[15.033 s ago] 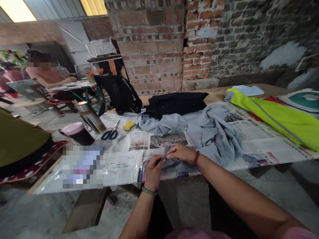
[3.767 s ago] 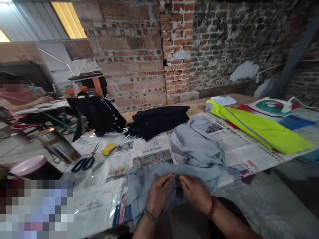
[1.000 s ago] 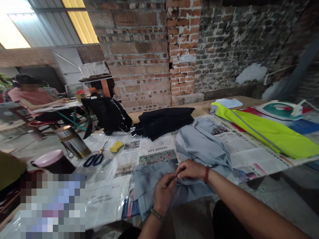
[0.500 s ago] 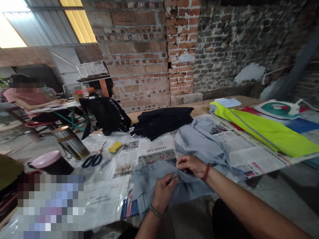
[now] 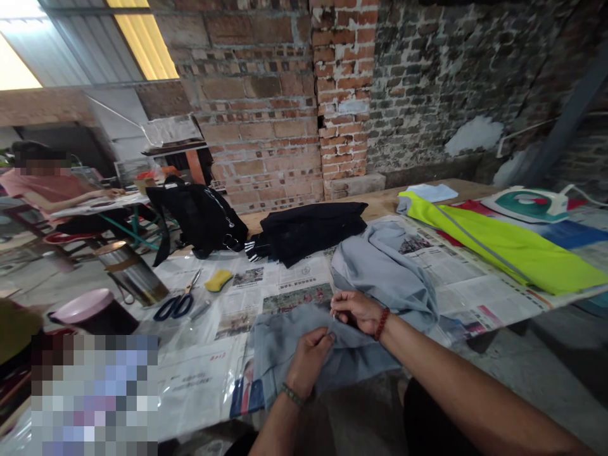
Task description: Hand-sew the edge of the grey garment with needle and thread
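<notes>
A grey cloth garment [image 5: 280,342] lies over the table's front edge, part of it bunched up in a grey heap [image 5: 380,259] behind my hands. My left hand [image 5: 310,358] is closed, pinching a fold of this cloth between thumb and fingers. Just right of it, my right hand [image 5: 357,310] has its thumb and forefinger pressed together on a thin, pale needle [image 5: 333,316] that points down close above the fold. Whether the tip touches the cloth is too small to tell. Any thread is not visible.
Newspaper [image 5: 199,386] covers the table. To the left are scissors [image 5: 178,303], a yellow sponge [image 5: 218,280], a steel flask [image 5: 135,275] and a pink-lidded container [image 5: 90,310]. Behind lie a black bag [image 5: 202,218] and dark cloth [image 5: 313,231]; rightward, a yellow vest [image 5: 503,244] and an iron [image 5: 527,204]. A person sits far left.
My right hand has shifted slightly left and up, and the needle now shows at its fingertips. My left hand still pinches the cloth. The view has turned a little.
</notes>
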A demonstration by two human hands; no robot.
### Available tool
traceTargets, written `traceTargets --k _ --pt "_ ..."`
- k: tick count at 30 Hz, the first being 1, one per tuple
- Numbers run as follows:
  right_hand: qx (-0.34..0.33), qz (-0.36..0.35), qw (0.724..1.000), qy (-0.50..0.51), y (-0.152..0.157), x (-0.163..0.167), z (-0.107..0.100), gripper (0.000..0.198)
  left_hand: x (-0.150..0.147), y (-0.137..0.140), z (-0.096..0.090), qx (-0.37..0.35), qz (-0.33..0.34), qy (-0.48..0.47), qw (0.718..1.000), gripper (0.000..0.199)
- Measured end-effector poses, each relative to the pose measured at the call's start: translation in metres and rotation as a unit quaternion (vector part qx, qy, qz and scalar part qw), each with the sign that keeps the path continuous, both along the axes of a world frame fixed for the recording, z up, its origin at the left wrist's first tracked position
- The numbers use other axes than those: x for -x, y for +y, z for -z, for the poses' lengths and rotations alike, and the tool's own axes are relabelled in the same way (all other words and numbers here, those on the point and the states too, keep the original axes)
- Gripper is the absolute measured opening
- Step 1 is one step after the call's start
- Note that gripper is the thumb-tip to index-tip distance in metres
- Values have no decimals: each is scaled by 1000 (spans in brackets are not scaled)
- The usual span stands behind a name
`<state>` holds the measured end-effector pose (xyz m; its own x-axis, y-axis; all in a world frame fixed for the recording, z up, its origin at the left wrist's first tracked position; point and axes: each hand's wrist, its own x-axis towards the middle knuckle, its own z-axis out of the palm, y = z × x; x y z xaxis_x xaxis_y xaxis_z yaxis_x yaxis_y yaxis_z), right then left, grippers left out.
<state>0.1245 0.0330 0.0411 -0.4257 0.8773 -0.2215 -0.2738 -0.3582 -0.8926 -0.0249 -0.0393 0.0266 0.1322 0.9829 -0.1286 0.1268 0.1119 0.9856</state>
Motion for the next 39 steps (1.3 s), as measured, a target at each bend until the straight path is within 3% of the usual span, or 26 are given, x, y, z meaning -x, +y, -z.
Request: traceTargets --k 5,10,19,25,39 --pt "-8 -23 1000 14 2 -3 -4 27 2 2 0 7 26 -6 1000 31" --pt "-27 -65 997 17 6 -3 -21 32 4 3 -5 27 20 -35 999 26" --pt "-72 27 996 40 30 -21 -61 8 6 0 -9 68 -43 -72 994 15" --pt "-109 69 991 28 37 -36 -85 9 3 -3 -14 79 -74 -99 989 15" --pt "-172 184 967 27 65 -71 -133 7 6 -2 -7 63 -60 -85 993 17"
